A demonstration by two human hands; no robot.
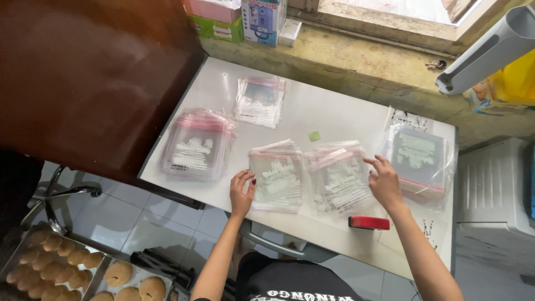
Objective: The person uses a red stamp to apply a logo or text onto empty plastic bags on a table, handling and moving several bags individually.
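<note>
While both hands rest on the white surface (334, 111), each one touches a stack of clear plastic bags with pink strips and white print. The left hand (241, 192) lies flat and open on the edge of the middle stack (277, 174). The right hand (384, 181) has its fingers spread on the next stack (339, 177), gripping nothing. A red stamp (369, 223) sits near the front edge. Bare room shows around a small green piece (315, 136).
</note>
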